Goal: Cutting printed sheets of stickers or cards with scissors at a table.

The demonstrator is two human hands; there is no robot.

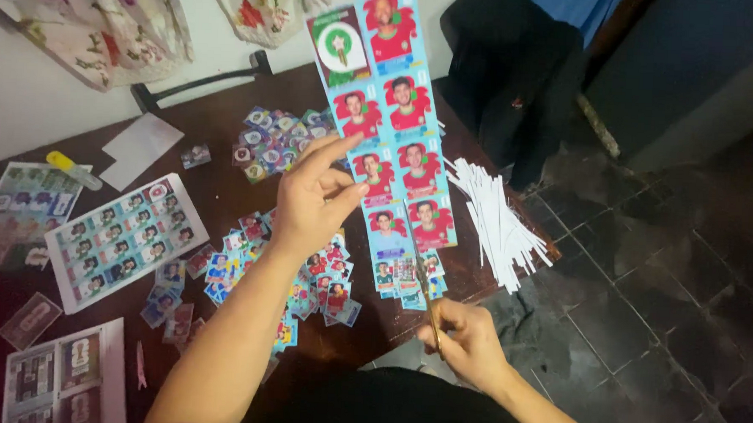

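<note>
A long sticker sheet [389, 110] is held upright above the dark table [219, 128], pinched at its left edge by the left hand [313, 200], while scissors [427, 302] gripped in the closed right hand [468, 338] are set into its bottom edge. Cut stickers [306, 284] are scattered at nine o'clock, white paper strips [495, 217] are piled at three o'clock by the table's edge, and open tiled floor [660, 317] is seen beyond.

We see a light blue sticker sheet [393, 119] printed with red-shirted portraits and one dark maroon panel bearing a green and white emblem, above a dark reddish-brown counter [219, 137]. At four o'clock from the sheet lie white paper strips [494, 221], and at nine o'clock a white-bordered sheet [126, 239] of small blue-green portraits. Floral cloth [105, 22] in pink, red and cream hangs at eleven o'clock, over a dark grey tiled floor [669, 292].
</note>
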